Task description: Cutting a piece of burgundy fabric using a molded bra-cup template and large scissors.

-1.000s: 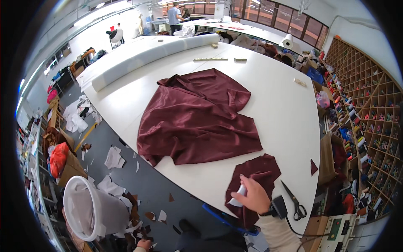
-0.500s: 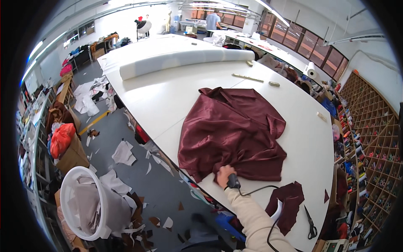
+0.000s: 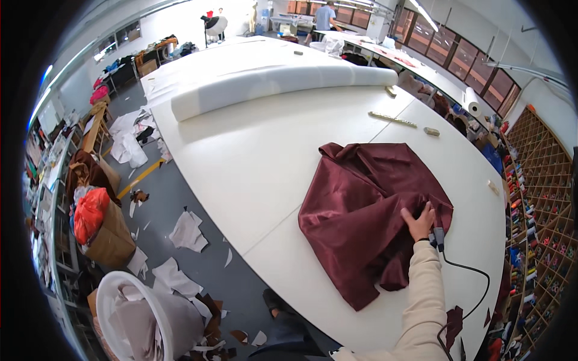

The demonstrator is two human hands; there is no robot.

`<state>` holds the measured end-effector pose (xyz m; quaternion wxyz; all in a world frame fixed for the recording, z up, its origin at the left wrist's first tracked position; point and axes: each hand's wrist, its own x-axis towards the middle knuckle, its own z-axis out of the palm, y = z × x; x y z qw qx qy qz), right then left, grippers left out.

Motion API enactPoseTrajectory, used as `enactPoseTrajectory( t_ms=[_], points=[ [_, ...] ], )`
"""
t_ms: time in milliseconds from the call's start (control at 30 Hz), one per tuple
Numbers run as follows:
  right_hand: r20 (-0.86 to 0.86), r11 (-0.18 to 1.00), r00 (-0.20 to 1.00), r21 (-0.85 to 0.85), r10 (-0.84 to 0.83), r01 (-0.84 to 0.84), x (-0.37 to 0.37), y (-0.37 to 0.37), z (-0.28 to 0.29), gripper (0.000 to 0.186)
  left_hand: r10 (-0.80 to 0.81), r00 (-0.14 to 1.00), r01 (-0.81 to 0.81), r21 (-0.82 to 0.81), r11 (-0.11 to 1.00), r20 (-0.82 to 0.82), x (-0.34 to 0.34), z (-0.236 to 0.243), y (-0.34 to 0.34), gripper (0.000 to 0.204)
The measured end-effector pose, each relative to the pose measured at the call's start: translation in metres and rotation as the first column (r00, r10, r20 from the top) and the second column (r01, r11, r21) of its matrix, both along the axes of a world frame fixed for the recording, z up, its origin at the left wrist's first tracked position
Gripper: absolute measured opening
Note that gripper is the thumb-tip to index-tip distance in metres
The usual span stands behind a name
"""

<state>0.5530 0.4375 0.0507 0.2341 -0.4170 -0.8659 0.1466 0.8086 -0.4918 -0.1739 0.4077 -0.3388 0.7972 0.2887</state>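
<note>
since 0.5 s ago right hand (image 3: pixel 419 221) moved onto maroon fabric (image 3: pixel 361 222); fingers (image 3: pixel 428 209) together, pressed flat on cloth.

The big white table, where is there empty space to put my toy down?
Most bare room lies between the long white foam roll and the dark red cloth. A narrower strip runs along the table edge left of the cloth. It is crowded where the hand presses the cloth.
</note>
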Motion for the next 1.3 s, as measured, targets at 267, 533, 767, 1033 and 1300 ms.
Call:
enactPoseTrajectory(
  t_ms=[267,533,767,1033,1300],
  points=[
    [0.436,0.79,0.662,-0.27,0.61,-0.55,-0.057,-0.228,0.011,0.131,-0.138,0.753,0.108,-0.087,0.99,-0.643,-0.235,0.11,0.063,0.034],
    [0.133,0.811,0.822,-0.311,0.553,-0.496,-0.06,-0.279,-0.006,0.025,-0.258,0.851,0.406,0.262,0.876,-0.457,-0.36,0.056,0.115,0.036],
    [-0.326,0.638,0.812,-0.503,0.485,-0.583,-0.058,-0.225,0.121,0.047,-0.291,0.628,0.649,0.28,0.707,-0.721,-0.469,0.149,0.23,0.038],
    [-0.208,0.954,0.939,0.065,-0.274,0.292,-0.023,0.018,0.111,0.093,-0.194,0.633,0.674,0.41,0.614,-0.75,-0.519,0.156,0.347,0.044],
    [0.355,0.895,0.852,-0.084,-0.385,0.439,0.083,-0.126,-0.095,0.122,-0.325,-0.046,0.833,-0.216,0.509,-0.945,-0.539,0.173,0.475,0.055]
  ],
)
